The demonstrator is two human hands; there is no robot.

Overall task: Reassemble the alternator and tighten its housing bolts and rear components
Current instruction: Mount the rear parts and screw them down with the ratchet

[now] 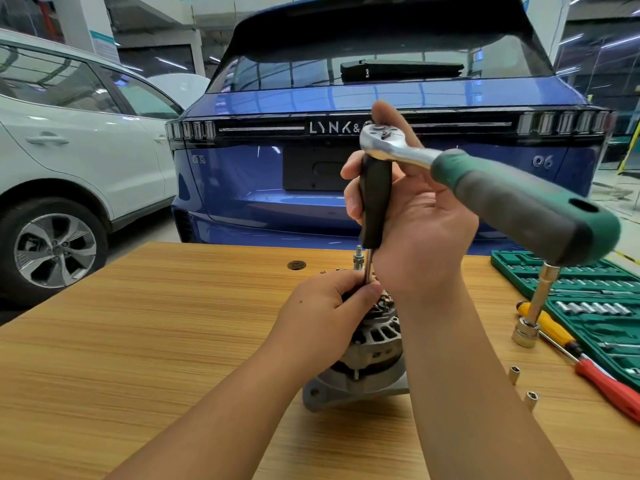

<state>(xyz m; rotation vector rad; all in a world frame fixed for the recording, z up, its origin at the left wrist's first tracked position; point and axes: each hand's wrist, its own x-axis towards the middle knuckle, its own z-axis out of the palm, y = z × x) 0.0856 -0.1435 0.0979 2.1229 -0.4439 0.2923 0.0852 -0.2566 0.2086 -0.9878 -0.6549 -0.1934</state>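
The right hand (412,216) is curled round a black-handled screwdriver (375,199) held upright, and a ratchet wrench (485,188) with a green and grey grip sits across the same hand, its chrome head on top of the screwdriver handle. The left hand (325,306) pinches the screwdriver's thin shaft low down, just over the rear of the alternator (370,355). The alternator stands on the desk (138,341), near its middle, partly hidden by both hands.

At the right desk edge lies an open green socket case (595,306) holding rows of chrome sockets. Beside it are a yellow-handled screwdriver (550,323), a red-handled screwdriver (609,386), an extension bar with a socket (533,313) and two loose sockets (523,386). The desk's left half offers open wood. Beyond the far edge stand a blue car (277,168) and a white car (69,150).
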